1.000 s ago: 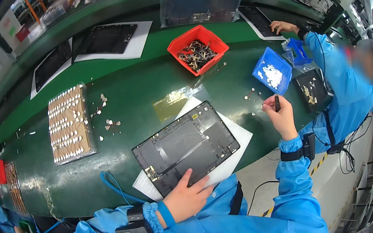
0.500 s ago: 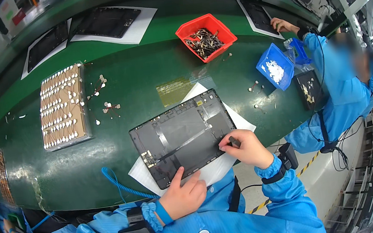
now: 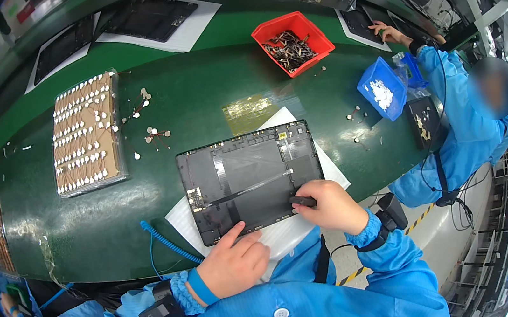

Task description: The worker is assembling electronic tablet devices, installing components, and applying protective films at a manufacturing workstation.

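Observation:
A black tablet back housing [image 3: 251,187] lies open side up in front of me, with a small circuit board at its left and ribbon cables across it. Beneath it, a white sheet [image 3: 333,172] sticks out at the corners. My left hand [image 3: 237,264] has its fingers stretched out, the index fingertip on the housing's near edge. My right hand [image 3: 336,206] is closed in a pinch over the housing's near right part. Between its fingers is a small black block-like piece [image 3: 303,201]; its lower end is hidden, so contact with the housing cannot be made out.
A tray [image 3: 86,132] of wired round white parts stands left, with loose ones beside it. Farther off are a red bin [image 3: 324,46] of dark strips and a blue bin [image 3: 401,93] of white bits. A co-worker's hand [image 3: 385,31] touches another housing. A coiled blue cord [image 3: 169,241] hangs near me.
The housing has turned a little clockwise. My right hand and the black piece have shifted slightly left on it. More of a dark panel shows at the far edge.

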{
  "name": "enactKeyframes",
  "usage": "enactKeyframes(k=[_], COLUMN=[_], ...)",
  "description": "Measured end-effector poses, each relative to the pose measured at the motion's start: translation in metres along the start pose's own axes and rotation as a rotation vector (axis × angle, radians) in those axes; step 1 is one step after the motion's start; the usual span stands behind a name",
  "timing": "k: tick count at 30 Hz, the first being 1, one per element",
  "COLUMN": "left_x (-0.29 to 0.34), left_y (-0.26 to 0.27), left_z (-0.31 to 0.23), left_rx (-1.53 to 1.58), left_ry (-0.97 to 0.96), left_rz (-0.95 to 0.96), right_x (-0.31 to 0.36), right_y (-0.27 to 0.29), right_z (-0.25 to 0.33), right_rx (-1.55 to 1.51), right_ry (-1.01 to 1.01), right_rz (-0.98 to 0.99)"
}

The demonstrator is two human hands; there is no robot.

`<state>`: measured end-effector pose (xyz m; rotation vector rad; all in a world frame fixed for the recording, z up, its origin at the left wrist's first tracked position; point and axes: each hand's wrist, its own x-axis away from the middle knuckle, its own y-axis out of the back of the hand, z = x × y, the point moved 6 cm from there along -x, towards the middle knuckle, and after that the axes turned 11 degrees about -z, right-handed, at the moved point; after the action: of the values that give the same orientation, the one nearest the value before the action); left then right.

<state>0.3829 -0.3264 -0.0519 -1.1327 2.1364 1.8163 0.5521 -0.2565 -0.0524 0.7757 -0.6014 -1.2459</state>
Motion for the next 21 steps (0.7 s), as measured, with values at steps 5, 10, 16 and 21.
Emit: enactKeyframes(k=[5,10,16,21], left_x=[-0.005,-0.006,0.008,0.008], left_y=[0.020,0.037,0.029,0.027], left_z=[0.007,0.041,0.040,0.036], left_rx=[0.051,-0.196,-0.148,-0.141], left_ry=[0.092,0.238,0.148,0.118], left_rz=[-0.090,-0.117,-0.013,-0.036], right_x=[-0.007,-0.009,-0.044,-0.139], right_y=[0.001,0.002,0.037,0.102], right_z=[0.007,0.002,-0.004,-0.012], right_rx=[0.116,0.171,0.056,0.086], right_ry=[-0.039,-0.065,-0.025,0.169], right_rz=[0.080,0.099,-0.012,-0.415])
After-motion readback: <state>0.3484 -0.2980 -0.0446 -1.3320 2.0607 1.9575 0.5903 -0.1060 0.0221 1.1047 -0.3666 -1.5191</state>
